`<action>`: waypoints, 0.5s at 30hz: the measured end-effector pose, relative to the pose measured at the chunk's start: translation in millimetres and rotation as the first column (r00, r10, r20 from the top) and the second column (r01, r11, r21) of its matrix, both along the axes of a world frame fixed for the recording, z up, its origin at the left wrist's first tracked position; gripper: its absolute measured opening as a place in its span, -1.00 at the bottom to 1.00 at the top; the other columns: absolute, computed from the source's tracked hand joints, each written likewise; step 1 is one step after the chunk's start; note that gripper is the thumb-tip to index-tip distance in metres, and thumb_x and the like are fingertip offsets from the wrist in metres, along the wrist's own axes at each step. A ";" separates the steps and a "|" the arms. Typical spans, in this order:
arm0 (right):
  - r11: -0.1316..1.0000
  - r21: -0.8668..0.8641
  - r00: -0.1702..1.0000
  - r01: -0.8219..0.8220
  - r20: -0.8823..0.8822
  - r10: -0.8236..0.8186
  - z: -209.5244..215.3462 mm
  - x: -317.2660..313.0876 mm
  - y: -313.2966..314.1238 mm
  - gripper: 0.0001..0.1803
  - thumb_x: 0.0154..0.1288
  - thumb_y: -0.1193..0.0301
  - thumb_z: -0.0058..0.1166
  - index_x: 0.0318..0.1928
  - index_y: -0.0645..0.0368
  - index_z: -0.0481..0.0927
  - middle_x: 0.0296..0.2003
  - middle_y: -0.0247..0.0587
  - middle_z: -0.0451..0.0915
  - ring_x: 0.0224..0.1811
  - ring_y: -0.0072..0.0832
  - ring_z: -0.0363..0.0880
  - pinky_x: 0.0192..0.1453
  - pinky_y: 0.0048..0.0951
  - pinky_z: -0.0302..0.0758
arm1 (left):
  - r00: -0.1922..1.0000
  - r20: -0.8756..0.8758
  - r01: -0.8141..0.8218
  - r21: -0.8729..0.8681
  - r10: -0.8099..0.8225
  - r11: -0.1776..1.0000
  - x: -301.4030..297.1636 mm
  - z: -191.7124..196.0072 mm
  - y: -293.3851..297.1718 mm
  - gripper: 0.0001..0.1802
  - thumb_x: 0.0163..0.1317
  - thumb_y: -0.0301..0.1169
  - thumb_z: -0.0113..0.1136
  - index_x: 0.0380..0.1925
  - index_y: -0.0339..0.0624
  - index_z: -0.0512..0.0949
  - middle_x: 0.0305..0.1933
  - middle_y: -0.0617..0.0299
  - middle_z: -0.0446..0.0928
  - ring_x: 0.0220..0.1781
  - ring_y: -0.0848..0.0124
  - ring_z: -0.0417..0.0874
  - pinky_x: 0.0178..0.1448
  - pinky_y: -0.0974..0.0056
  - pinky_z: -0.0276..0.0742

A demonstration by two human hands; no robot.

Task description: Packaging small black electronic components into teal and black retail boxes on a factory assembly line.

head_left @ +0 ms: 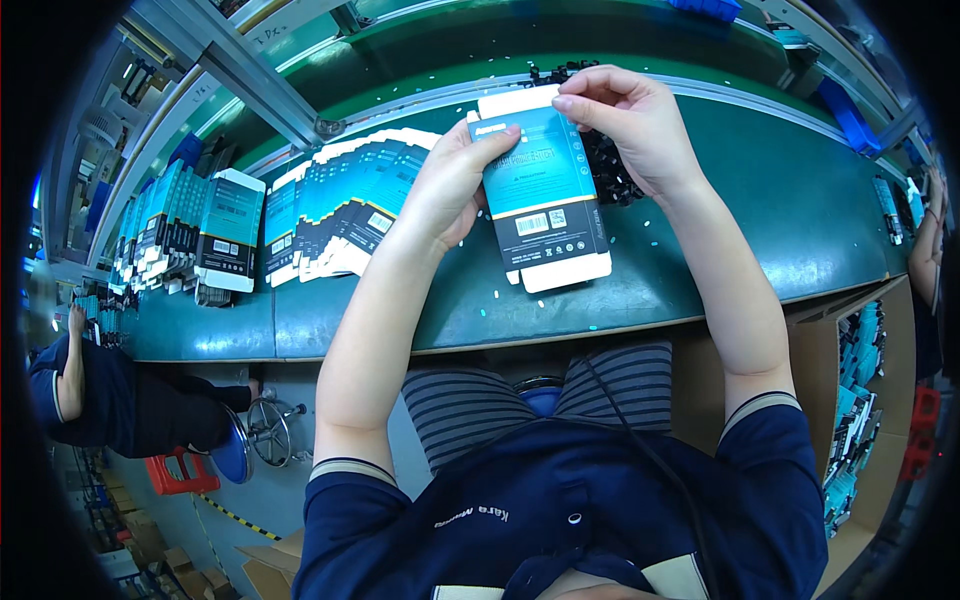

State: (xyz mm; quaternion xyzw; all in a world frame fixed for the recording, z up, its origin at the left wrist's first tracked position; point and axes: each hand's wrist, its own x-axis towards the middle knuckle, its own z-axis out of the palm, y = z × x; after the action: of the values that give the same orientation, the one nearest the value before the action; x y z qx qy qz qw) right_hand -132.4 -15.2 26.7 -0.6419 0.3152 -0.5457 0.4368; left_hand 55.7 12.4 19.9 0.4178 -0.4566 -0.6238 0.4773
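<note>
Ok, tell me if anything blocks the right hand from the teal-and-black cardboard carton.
Nothing visible does: the right hand is at the upper right corner of the carton, and the left hand holds its left side, out of the way.

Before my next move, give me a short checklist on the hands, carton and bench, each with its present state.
1. Teal-and-black rectangular cardboard carton held by the left hand, thumb across its front: ok.
2. Right hand at the carton's top right corner: ok.
3. Right-hand fingers firmly pinching it: cannot tell.
4. White cardboard bottom flap folded in: not ok, it sticks out.
5. Carton's inside empty: cannot tell, hidden.
6. Green tabletop free of small pale scraps: not ok, several lie scattered.
</note>
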 end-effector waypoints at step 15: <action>0.991 -0.102 0.968 0.091 -0.226 -0.112 -13.3 7.8 -6.6 -0.76 0.18 0.53 0.10 -0.10 0.26 0.57 -0.32 -0.25 0.59 -0.32 -0.61 0.55 -0.16 -0.60 0.52 | 0.986 -0.067 0.150 -0.030 -0.152 0.988 -8.1 -6.3 8.4 -0.66 0.26 -0.39 0.13 0.02 -0.18 0.37 -0.08 0.25 0.54 -0.08 0.51 0.57 0.01 0.33 0.53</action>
State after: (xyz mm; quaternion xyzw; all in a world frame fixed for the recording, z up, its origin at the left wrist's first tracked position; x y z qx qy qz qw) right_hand -124.5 -21.8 13.4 -0.7030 0.3714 -0.5029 0.3391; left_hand 47.6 20.8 13.7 0.3541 -0.4779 -0.6666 0.4493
